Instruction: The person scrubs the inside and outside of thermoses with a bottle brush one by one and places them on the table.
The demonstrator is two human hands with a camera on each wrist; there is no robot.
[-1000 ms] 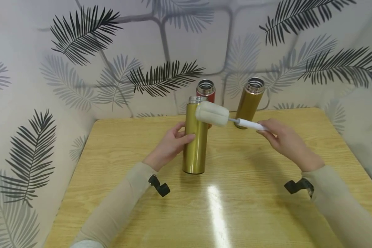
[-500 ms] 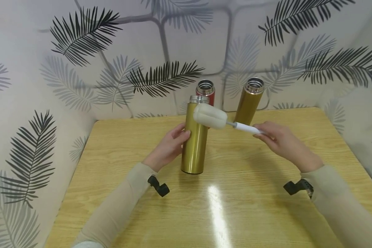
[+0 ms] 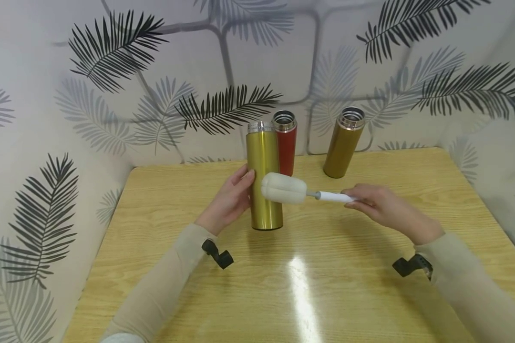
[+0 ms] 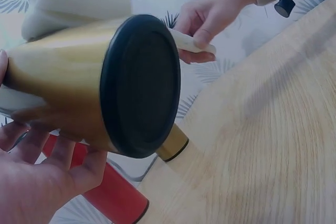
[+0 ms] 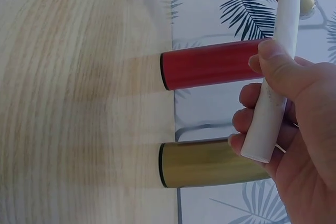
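My left hand [image 3: 229, 197] grips a gold vacuum flask [image 3: 262, 155] by its side, its steel neck upward in the head view. The left wrist view shows the flask's black base [image 4: 142, 85], held up off the table. In my right hand [image 3: 382, 207] is a bottle brush by its white handle [image 5: 274, 93], the thumb pressing along it. The brush's pale sponge head [image 3: 283, 188] lies across the front of the flask's lower half. Whether the sponge touches the flask's wall I cannot tell.
A red flask [image 3: 286, 150] stands at the back of the wooden table [image 3: 176, 200], partly hidden by the held flask. To its right stands a second gold flask [image 3: 343, 147]. Both have uncovered mouths. Behind them rises a leaf-patterned wall [image 3: 154, 62].
The brush has moved down along the flask's front and slightly left, my right hand with it. The held flask has shifted a little left and up, leaving more of the red flask visible.
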